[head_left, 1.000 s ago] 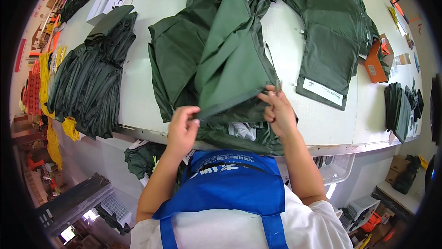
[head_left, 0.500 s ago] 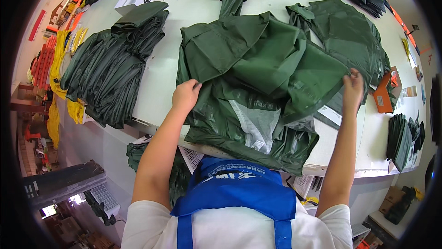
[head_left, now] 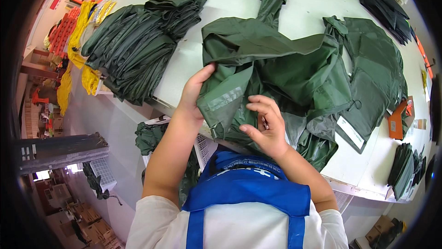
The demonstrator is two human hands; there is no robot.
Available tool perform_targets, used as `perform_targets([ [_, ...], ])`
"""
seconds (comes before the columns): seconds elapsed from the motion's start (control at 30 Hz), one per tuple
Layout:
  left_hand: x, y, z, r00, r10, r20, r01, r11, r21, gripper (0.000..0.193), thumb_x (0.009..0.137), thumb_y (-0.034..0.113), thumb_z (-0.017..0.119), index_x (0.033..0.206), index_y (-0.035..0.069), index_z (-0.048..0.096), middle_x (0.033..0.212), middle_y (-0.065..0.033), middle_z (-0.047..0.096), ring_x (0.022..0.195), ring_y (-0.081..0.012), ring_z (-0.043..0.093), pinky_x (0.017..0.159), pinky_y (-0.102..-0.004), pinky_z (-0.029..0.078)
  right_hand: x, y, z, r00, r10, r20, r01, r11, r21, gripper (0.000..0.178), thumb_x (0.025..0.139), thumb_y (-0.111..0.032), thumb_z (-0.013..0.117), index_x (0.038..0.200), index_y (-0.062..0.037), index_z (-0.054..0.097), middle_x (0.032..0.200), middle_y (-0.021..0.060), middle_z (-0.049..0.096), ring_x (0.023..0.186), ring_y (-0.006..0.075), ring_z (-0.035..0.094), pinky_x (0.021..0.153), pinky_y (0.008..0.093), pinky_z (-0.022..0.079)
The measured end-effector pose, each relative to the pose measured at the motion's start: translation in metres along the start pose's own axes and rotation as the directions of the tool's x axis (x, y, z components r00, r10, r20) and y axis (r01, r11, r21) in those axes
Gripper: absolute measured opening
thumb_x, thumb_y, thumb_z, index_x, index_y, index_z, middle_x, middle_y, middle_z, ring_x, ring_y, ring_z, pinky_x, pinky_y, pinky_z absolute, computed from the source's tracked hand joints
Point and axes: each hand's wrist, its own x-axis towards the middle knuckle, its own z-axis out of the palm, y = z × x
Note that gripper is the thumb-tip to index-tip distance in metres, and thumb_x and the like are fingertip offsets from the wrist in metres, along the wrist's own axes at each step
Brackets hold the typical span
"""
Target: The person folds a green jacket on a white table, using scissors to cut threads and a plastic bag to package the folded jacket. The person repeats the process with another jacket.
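Observation:
A dark green raincoat (head_left: 294,76) with a coated, shiny surface lies rumpled across the near side of the table, one sleeve (head_left: 270,7) stretched away to the back. My left hand (head_left: 193,92) is closed on the coat's left edge, lifting a front corner that shows a pale taped strip (head_left: 223,101). A small metal piece (head_left: 214,133) hangs at that corner's tip. To the right of the corner is my right hand (head_left: 269,124), thumb and fingers apart, gripping no cloth. A tiny dark, shiny thing sits against its fingers; what it is I cannot make out.
Left on the table (head_left: 230,0) rises a stack of folded green garments (head_left: 142,46). Another green garment (head_left: 373,69) lies to the right, with a white label (head_left: 351,131) beside it. Further right are an orange box (head_left: 397,122) and a small dark green pile (head_left: 401,168). Yellow garments (head_left: 80,46) hang far left.
My right hand has let go of the coat's right edge and come in to the middle. My left hand has raised the left front corner. The view has shifted left.

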Motion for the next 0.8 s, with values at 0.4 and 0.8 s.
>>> perform_targets([
  [0.4,-0.011,-0.031,0.016,0.951,0.121,0.285,-0.046,0.965,-0.257,0.045,0.1,0.034,0.037,0.126,0.0,0.052,0.114,-0.0158,0.063,0.096,-0.0264,0.065,0.085,-0.0379,0.053,-0.006,-0.003,-0.003,0.963,-0.263,-0.06,0.265,0.964,0.025,0.047,0.082,-0.021,0.07,0.118,-0.0002,0.046,0.093,0.0101,0.052,0.071,0.0151,0.047,0.06,0.0257,0.041],
  [0.8,-0.022,-0.048,0.035,0.981,0.076,0.179,-0.027,0.966,-0.257,0.045,0.101,0.035,0.036,0.125,0.0,0.051,0.114,-0.0149,0.062,0.097,-0.0256,0.064,0.085,-0.0377,0.053,0.008,-0.066,-0.014,0.953,-0.297,0.058,0.302,0.945,-0.122,0.018,0.075,0.0,0.071,0.092,-0.0052,0.067,0.081,0.0069,0.06,0.072,0.0183,0.058,0.059,0.0265,0.046],
])
